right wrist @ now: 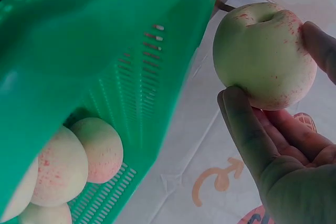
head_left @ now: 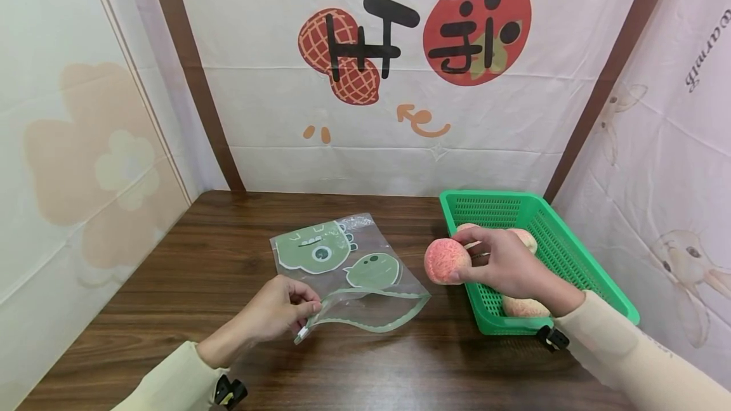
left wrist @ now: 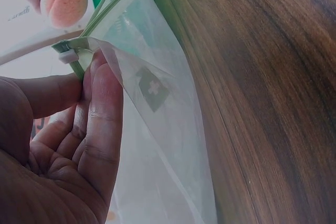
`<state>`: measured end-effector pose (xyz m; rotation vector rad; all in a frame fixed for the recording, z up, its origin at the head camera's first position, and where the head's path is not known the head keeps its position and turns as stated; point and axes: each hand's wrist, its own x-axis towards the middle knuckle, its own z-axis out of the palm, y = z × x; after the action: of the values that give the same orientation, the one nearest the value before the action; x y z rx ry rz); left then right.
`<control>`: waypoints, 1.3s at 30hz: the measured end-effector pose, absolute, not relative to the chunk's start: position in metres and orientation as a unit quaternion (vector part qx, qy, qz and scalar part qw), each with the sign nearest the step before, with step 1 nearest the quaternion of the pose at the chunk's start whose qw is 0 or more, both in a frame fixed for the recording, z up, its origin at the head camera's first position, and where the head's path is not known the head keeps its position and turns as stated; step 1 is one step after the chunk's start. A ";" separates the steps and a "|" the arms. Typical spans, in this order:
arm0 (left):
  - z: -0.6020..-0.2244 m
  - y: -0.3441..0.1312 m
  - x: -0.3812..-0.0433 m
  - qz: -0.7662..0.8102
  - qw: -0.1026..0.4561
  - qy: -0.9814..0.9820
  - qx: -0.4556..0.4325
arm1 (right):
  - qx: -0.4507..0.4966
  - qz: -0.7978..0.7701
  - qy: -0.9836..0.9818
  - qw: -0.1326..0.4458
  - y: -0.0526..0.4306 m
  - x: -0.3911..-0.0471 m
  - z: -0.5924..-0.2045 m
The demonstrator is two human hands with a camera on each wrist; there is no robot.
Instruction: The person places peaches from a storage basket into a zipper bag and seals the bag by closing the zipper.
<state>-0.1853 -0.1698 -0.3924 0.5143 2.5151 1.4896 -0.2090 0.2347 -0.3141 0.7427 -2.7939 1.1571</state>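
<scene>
My right hand (head_left: 505,262) holds a pink peach (head_left: 445,261) between thumb and fingers, just left of the green basket (head_left: 594,265). In the right wrist view the same peach (right wrist: 262,56) shows its pale side and stem hollow. My left hand (head_left: 280,309) pinches the zip edge of a clear zip bag (head_left: 371,240) near its white slider (left wrist: 68,56). The bag lies on the table with green cartoon prints, and its mouth gapes toward me. Several more peaches (right wrist: 100,150) sit inside the basket, partly hidden by my right hand in the head view.
The dark wooden table (head_left: 217,259) carries the bag at its middle and the basket at the right. A printed white cloth (head_left: 257,106) hangs behind the table, and more cloth stands along both sides.
</scene>
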 end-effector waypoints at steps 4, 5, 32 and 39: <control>-0.391 -0.170 -0.186 0.495 0.089 0.848 0.169 | 0.236 0.378 -0.895 0.010 0.231 -0.206 -0.316; -0.391 -0.170 -0.186 0.493 0.089 0.849 0.170 | 0.237 0.379 -0.895 0.009 0.230 -0.206 -0.316; -0.390 -0.169 -0.187 0.488 0.085 0.852 0.169 | 0.258 0.407 -0.876 -0.007 0.204 -0.193 -0.333; -0.389 -0.168 -0.187 0.487 0.085 0.853 0.167 | 0.261 0.428 -0.865 -0.015 0.199 -0.191 -0.341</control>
<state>-0.1872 -0.1684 -0.3894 0.4988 2.5439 1.4519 -0.1913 0.1986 -0.3406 0.8286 -2.7443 1.3587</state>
